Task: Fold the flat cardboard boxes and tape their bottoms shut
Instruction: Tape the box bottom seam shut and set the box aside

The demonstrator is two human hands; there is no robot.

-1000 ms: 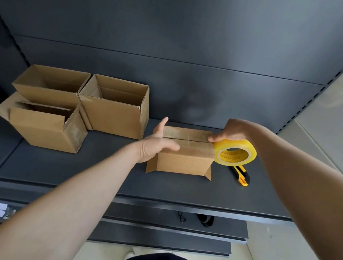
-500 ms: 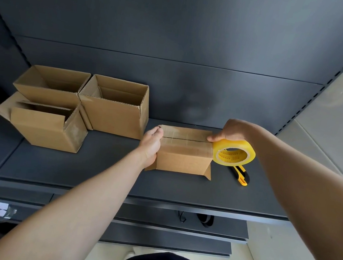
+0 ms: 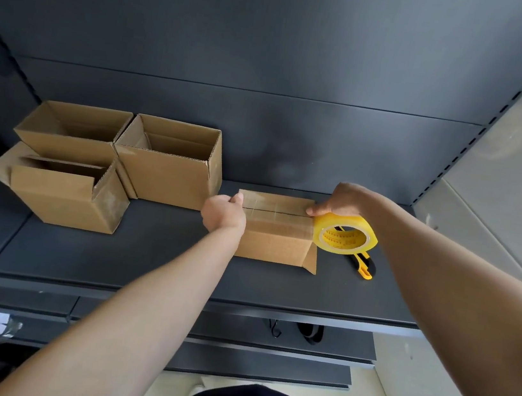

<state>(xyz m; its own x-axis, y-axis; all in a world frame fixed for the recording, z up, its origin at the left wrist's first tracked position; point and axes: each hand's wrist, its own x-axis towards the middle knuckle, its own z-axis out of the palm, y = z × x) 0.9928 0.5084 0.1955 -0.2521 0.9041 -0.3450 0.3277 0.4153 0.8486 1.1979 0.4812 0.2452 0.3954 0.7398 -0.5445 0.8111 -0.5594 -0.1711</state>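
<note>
Pressure along the taped seam is what counts here, I'd say, with the strip pulled taut before cutting. The box [image 3: 275, 243] sits bottom-up on the shelf [image 3: 143, 265]; the left hand [image 3: 223, 214] curls around its left end, and the right hand [image 3: 341, 199] grips the tape roll [image 3: 345, 235] at its right corner.

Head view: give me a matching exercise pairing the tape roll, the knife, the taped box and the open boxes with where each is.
Things:
1 tape roll
2 knife
3 taped box
4 open boxes

Places:
A left part of the shelf
B held by the right hand
C held at its left end by the left hand
D lying partly behind the roll

Pairs: 1-B, 2-D, 3-C, 4-A.
</note>
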